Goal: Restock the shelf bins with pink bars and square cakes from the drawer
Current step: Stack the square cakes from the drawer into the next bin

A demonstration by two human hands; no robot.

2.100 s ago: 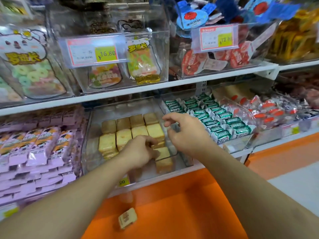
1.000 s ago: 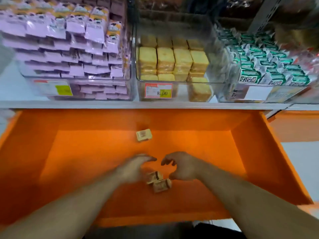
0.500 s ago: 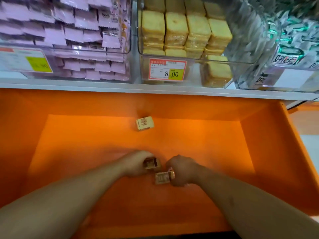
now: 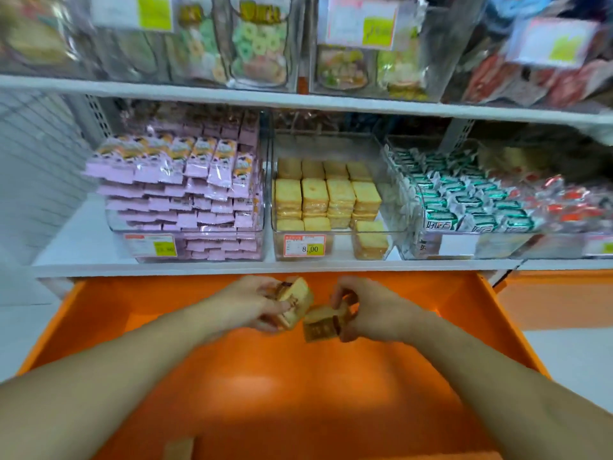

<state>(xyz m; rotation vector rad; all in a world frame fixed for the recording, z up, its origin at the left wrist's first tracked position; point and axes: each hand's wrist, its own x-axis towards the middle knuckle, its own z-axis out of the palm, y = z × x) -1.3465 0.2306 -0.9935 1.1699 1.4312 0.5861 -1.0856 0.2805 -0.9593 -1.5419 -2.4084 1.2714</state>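
My left hand (image 4: 255,303) holds a wrapped square cake (image 4: 297,305) above the orange drawer (image 4: 298,393). Beside it my right hand (image 4: 371,310) grips a second square cake (image 4: 323,325). Both hands hover just below the shelf edge. Straight ahead stands the clear bin of square cakes (image 4: 331,197), with yellow cakes in stacked rows. To its left is the clear bin of pink bars (image 4: 185,190), piled high. A third square cake (image 4: 179,448) lies on the drawer floor near the bottom of the view.
A bin of green-wrapped snacks (image 4: 464,200) sits right of the cake bin, red-wrapped ones (image 4: 570,200) beyond it. The upper shelf (image 4: 298,101) carries clear bins of bagged sweets. Price tags hang on the bin fronts. White floor (image 4: 570,360) lies right of the drawer.
Both hands have lifted a cake each from the drawer floor up toward the shelf. The view has tilted upward from the drawer to the shelves.
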